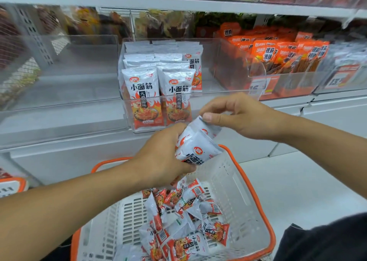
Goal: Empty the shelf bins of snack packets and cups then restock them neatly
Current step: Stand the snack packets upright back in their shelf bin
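My left hand (pixel 160 159) grips a small stack of silver and orange snack packets (pixel 196 147) above a white basket (pixel 242 197). My right hand (pixel 236 115) pinches the top edge of the uppermost packet in that stack. Straight ahead on the shelf, a clear bin (pixel 222 101) holds upright rows of the same packets (pixel 158 89), filling its left and middle part. Several more loose packets (pixel 184 221) lie jumbled in the bottom of the basket.
The basket has an orange rim (pixel 256 193) and sits below the shelf. A clear bin (pixel 59 109) to the left holds nothing visible. To the right, a bin of orange packets (pixel 282 52) with price tags. More bins line the upper shelf (pixel 178 4).
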The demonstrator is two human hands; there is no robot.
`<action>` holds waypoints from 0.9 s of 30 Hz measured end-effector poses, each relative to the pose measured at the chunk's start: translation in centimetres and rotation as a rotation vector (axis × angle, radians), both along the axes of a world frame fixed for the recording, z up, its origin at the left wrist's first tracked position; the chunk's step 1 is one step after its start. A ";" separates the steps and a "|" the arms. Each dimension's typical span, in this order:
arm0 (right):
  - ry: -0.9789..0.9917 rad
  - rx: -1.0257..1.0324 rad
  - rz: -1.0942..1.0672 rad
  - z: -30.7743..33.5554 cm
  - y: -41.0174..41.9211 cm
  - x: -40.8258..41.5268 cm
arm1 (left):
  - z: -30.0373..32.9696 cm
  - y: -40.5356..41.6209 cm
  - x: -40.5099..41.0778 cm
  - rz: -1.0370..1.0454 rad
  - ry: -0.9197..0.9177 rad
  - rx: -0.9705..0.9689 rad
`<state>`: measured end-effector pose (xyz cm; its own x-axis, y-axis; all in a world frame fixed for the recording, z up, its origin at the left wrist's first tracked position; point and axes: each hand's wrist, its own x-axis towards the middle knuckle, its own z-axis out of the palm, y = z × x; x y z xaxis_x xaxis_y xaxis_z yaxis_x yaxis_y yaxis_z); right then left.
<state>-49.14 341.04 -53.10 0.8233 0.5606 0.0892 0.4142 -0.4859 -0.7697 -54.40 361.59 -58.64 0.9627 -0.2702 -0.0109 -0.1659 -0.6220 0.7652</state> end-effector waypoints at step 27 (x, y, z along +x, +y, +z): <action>0.363 -0.048 -0.004 -0.6 0.3 -0.9 | 1.2 -1.2 0.1 -0.111 0.486 -0.279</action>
